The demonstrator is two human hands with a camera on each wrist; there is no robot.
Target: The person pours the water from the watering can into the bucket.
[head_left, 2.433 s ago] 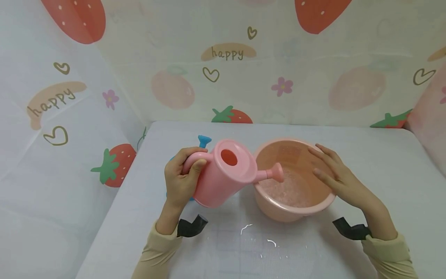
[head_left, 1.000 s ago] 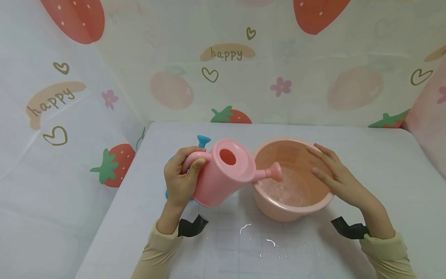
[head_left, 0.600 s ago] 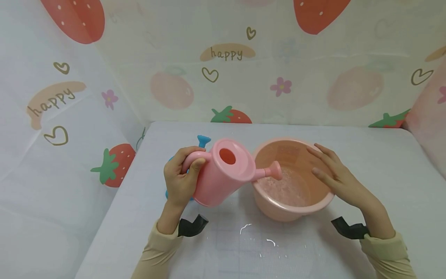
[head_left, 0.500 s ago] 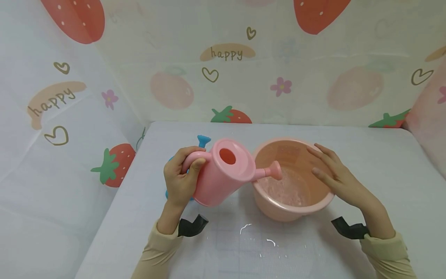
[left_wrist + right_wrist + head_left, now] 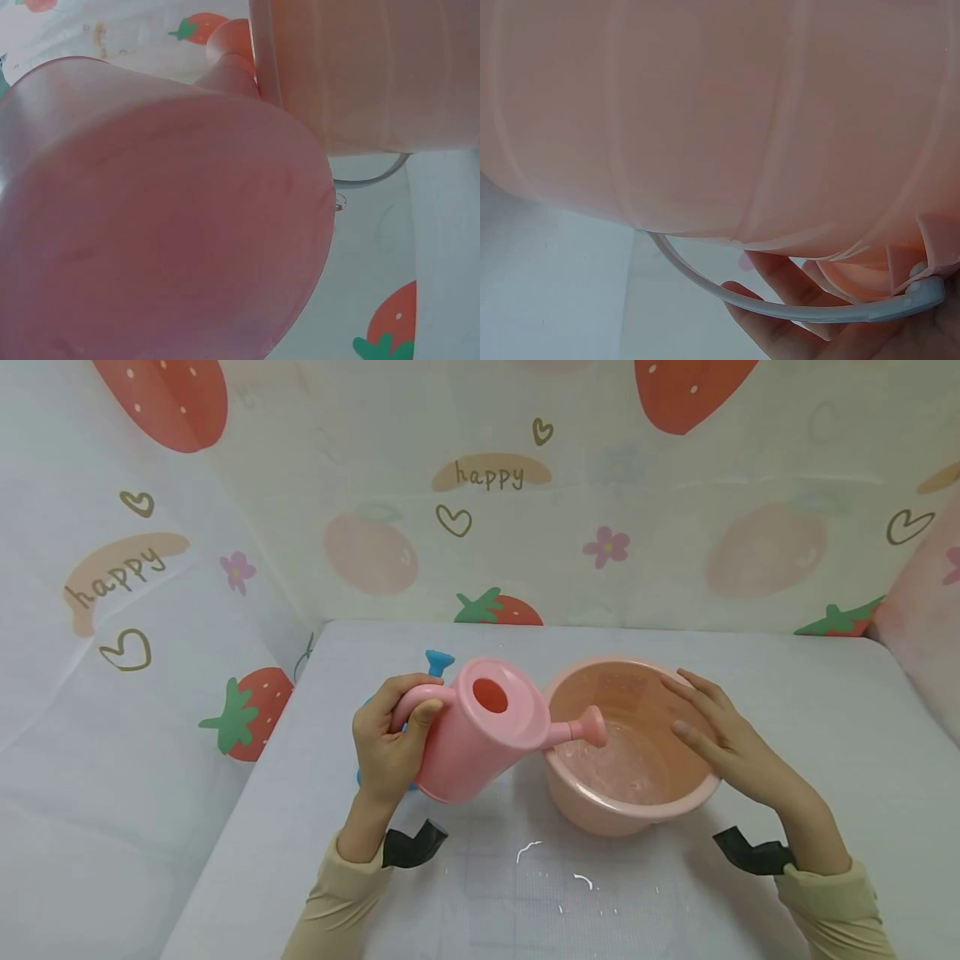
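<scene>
My left hand (image 5: 388, 735) grips the handle of a pink watering can (image 5: 472, 752), fingers and thumb around it. The can is tilted right, its spout and round rose (image 5: 595, 727) over the left rim of a peach bucket (image 5: 607, 818). Faintly rippled water (image 5: 615, 768) lies in the bucket. My right hand (image 5: 738, 752) rests at the bucket's right rim, fingers extended and spread. In the right wrist view, its fingers (image 5: 772, 330) show behind the bucket's grey bail handle (image 5: 817, 313). The left wrist view shows the can's base (image 5: 172, 232); my left hand is hidden there.
Behind the pink can stands a blue object with a flared spout (image 5: 439, 660), mostly hidden by the can and my left hand. Water drops (image 5: 583, 882) lie on the white-covered table (image 5: 480, 910). Strawberry-print sheets (image 5: 375, 485) hang along the back and sides.
The bubbling water in the bucket has grown calmer, with fewer ripples now. Both hands, the watering can and the bucket have barely moved.
</scene>
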